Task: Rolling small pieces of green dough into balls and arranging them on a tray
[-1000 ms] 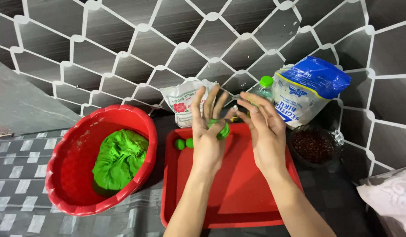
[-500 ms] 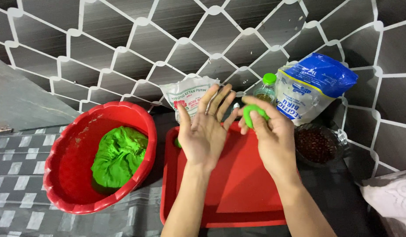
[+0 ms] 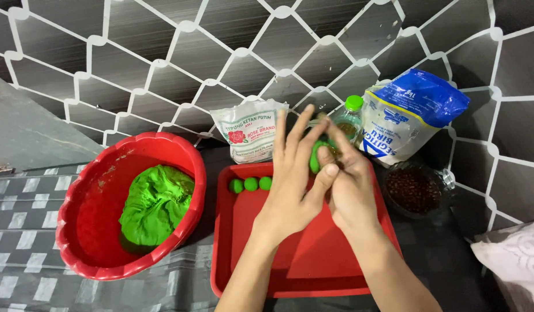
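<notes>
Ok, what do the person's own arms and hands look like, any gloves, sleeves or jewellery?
Both are bare. The left hand and the right hand wear no gloves, and no rings or bracelets show on the visible sides. The forearms are uncovered down to the bottom edge of the picture: no sleeve, watch or strap in view. The fingernails look short and unpainted.

white flour bag (image 3: 247, 134), blue sack (image 3: 406, 115)

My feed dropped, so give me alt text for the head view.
Both hands, left hand and right hand, press a green dough piece over a red tray holding three green balls; a red basin of green dough sits left.
</notes>
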